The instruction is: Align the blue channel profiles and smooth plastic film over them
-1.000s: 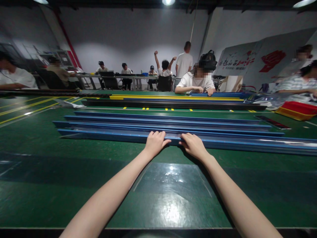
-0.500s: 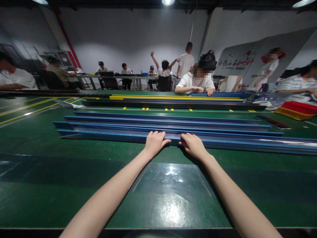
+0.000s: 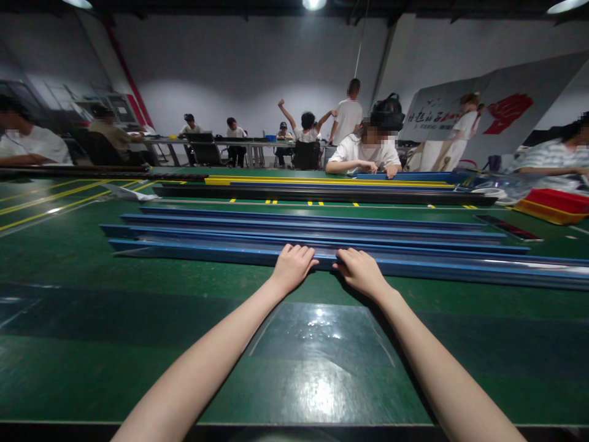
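Note:
Both arms reach forward over the green tabletop [image 3: 184, 356] to the nearest long blue channel strip [image 3: 211, 253]. My left hand [image 3: 294, 267] is closed on the strip's near edge, its fingers bent over the top. A short gap to the right, my right hand [image 3: 358, 270] grips the same strip, thumb on the near side. Whatever lies under the curled fingers is hidden. Several similar blue strips [image 3: 221, 222] lie parallel just behind this one. A clear film or sheet [image 3: 322, 331] lies flat between my forearms.
Farther back rest a black strip [image 3: 276, 193] and a yellow strip [image 3: 331, 181]. At the right are a dark phone-like slab [image 3: 508, 228] and a red and yellow bin [image 3: 552, 205]. Across the table a person [image 3: 365, 150] leans over another blue strip.
My left hand has slid slightly right along the strip, its thumb drawn in closer. My right hand keeps its place. In the background a person at the banner has moved left.

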Tool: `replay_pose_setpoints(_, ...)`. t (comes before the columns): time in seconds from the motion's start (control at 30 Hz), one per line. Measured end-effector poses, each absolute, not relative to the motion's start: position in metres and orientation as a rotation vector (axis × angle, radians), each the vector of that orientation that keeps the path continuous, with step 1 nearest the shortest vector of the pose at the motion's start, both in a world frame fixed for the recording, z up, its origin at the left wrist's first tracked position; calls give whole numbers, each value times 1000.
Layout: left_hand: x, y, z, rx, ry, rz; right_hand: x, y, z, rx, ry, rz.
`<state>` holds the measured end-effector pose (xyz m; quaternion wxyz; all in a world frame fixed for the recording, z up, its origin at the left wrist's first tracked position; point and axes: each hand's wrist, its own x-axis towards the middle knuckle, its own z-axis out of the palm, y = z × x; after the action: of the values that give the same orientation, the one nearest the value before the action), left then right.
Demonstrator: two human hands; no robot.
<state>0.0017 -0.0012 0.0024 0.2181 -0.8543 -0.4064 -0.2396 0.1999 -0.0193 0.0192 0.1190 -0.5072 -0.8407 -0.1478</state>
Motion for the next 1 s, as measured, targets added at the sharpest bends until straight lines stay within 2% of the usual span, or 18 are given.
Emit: replay_pose_setpoints(1.0, 1, -1, 1, -2335, -1220, -663, 199, -21, 22, -1521, -2468, -333)
